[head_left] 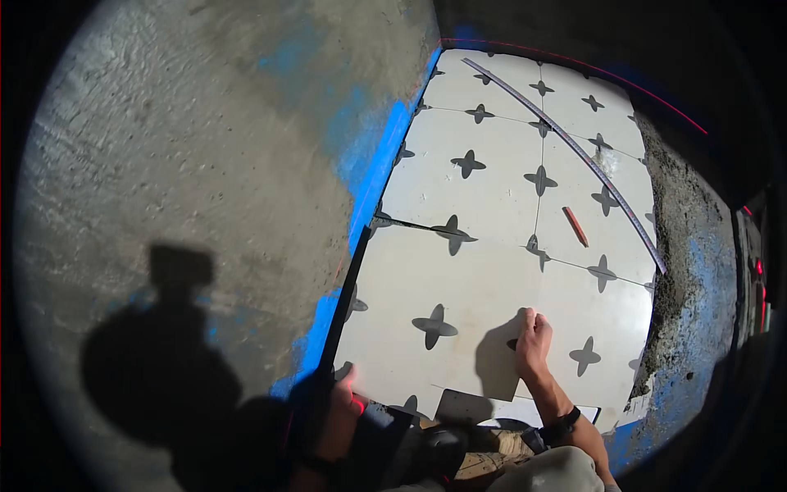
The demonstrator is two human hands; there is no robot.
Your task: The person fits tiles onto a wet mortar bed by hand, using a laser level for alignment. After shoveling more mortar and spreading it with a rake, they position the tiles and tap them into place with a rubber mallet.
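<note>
A raised edge or uneven joint was judged possible at the large white tile with grey four-petal motifs (pixel 398 287), in the near row at left, should it be pressed unevenly; a dark gap was noted along its left edge. The left hand (pixel 342 396) was blurred at its near-left corner, its grip indeterminable; the right hand (pixel 534 340) was held near its right side, fingers bunched, closure unclear, nothing seen held. Matching tiles beyond were crossed by a long grey straightedge (pixel 567 141); a rough grey, blue-streaked wall (pixel 205 131) was lit at left.
</note>
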